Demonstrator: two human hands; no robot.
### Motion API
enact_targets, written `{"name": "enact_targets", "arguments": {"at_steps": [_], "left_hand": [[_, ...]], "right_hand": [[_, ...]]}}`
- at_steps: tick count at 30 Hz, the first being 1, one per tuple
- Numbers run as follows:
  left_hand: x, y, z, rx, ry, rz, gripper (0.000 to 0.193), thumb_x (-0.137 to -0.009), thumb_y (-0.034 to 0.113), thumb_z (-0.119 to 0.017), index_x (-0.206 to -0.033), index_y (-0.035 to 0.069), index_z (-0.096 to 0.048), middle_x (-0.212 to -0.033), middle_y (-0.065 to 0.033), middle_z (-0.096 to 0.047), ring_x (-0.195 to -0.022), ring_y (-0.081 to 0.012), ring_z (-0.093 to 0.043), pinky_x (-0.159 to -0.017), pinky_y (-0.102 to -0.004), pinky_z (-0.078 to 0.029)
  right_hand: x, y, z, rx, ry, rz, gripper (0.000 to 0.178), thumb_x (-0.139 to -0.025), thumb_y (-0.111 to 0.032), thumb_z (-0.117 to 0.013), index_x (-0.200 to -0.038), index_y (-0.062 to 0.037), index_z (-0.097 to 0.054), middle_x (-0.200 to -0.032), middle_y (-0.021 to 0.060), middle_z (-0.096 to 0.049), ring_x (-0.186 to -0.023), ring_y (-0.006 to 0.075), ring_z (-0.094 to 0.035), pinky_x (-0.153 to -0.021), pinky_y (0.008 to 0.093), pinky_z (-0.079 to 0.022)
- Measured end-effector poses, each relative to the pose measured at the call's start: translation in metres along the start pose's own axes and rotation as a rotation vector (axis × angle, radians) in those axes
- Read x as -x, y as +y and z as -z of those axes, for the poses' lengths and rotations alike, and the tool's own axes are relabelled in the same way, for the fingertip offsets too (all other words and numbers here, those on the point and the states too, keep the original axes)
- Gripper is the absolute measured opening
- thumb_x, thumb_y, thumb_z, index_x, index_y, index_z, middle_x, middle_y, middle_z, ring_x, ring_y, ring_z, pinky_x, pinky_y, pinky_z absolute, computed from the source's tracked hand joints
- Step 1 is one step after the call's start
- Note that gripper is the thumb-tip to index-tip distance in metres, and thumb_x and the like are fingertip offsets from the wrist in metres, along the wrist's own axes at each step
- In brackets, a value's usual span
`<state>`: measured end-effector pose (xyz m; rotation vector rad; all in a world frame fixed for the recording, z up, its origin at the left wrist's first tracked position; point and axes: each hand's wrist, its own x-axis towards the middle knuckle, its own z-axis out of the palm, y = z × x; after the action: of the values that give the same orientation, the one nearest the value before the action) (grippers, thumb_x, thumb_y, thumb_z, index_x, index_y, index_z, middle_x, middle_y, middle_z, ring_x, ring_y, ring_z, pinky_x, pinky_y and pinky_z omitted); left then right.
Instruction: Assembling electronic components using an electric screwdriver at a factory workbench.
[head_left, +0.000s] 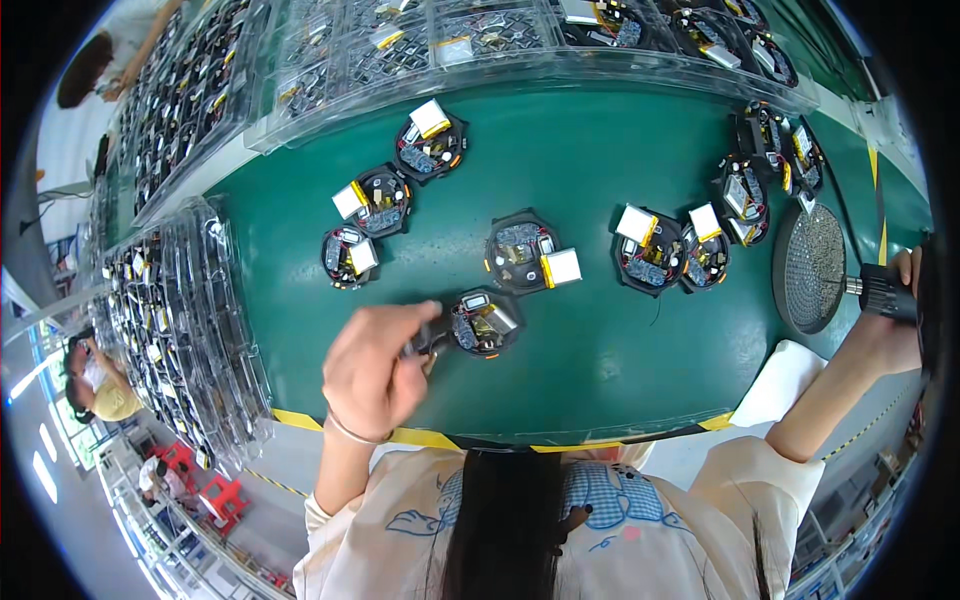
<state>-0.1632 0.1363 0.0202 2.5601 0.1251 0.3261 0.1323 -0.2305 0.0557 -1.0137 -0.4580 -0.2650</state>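
My left hand [368,372] is closed at the near middle of the green table, with a small dark piece by its fingertips, too blurred to name. Just right of it lies an open round black device housing [483,323] with a circuit board and a silvery battery in it. At the far right my right hand [890,345] is wrapped round the black grip of an electric screwdriver [882,294]. Its metal tip points left, into a round dish of small screws [812,270]. Another open housing [519,250], its white battery [562,267] sticking out, lies behind the nearer one.
More open housings [383,200] stand on the left, with others [655,250] on the right. Clear plastic trays [450,70] full of parts line the back; stacked trays [190,330] stand at left. A white sheet [783,385] lies near the front right edge. Other people are at far left.
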Motion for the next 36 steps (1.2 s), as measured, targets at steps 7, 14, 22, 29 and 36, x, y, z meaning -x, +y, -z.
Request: {"name": "enact_targets", "arguments": {"at_steps": [7,14,22,29,36], "left_hand": [[-0.032,-0.024,0.003,-0.273,0.358,0.025,0.032,-0.088,0.014,-0.05,-0.115,-0.001,-0.057,-0.122,-0.0192,-0.052,-0.114,-0.031,-0.049,-0.093,-0.0383,-0.041],[-0.08,-0.018,0.001,-0.352,-0.251,-0.169,0.066,-0.087,0.06,-0.041,-0.126,0.009,-0.056,-0.14,-0.0128,-0.044,-0.134,-0.0394,-0.031,-0.108,-0.055,-0.017],[-0.075,0.042,-0.026,-0.253,-0.176,-0.293,0.06,-0.081,0.057,-0.054,-0.111,0.005,-0.059,-0.123,-0.0132,-0.055,-0.12,-0.0373,-0.048,-0.105,-0.0531,-0.024],[-0.129,0.083,-0.074,-0.168,-0.312,-0.743,0.036,-0.069,0.018,-0.068,-0.098,-0.001,-0.061,-0.108,-0.0134,-0.06,-0.116,-0.03,-0.054,-0.096,-0.0427,-0.041],[-0.119,0.114,-0.101,-0.299,-0.207,-0.932,0.03,-0.073,0.011,-0.06,-0.099,-0.003,-0.063,-0.098,-0.0131,-0.059,-0.109,-0.0295,-0.056,-0.085,-0.0399,-0.045]], "right_hand": [[0.005,-0.013,0.009,-0.232,-0.023,-0.138,0.023,-0.079,-0.018,-0.057,-0.092,-0.0005,-0.048,-0.082,0.0051,-0.039,-0.068,0.0135,-0.036,-0.066,0.0276,-0.032],[0.019,0.002,-0.004,-0.147,-0.019,-0.035,0.06,-0.08,-0.055,-0.063,-0.11,-0.005,-0.047,-0.087,0.004,-0.041,-0.073,0.0137,-0.041,-0.068,0.0287,-0.038],[0.017,-0.005,0.001,-0.256,-0.169,-0.045,0.065,-0.081,-0.065,-0.053,-0.115,-0.0102,-0.046,-0.09,0.0045,-0.044,-0.076,0.0151,-0.043,-0.07,0.031,-0.039],[0.024,-0.001,-0.031,-0.04,-0.205,0.102,0.072,-0.071,-0.073,-0.058,-0.117,-0.0178,-0.05,-0.087,0.0031,-0.047,-0.06,0.0126,-0.044,-0.055,0.0263,-0.038],[0.022,0.003,-0.023,-0.116,-0.565,0.133,0.086,-0.075,-0.079,-0.045,-0.132,-0.0164,-0.043,-0.083,0.003,-0.047,-0.049,0.0108,-0.047,-0.046,0.0276,-0.041]]}}
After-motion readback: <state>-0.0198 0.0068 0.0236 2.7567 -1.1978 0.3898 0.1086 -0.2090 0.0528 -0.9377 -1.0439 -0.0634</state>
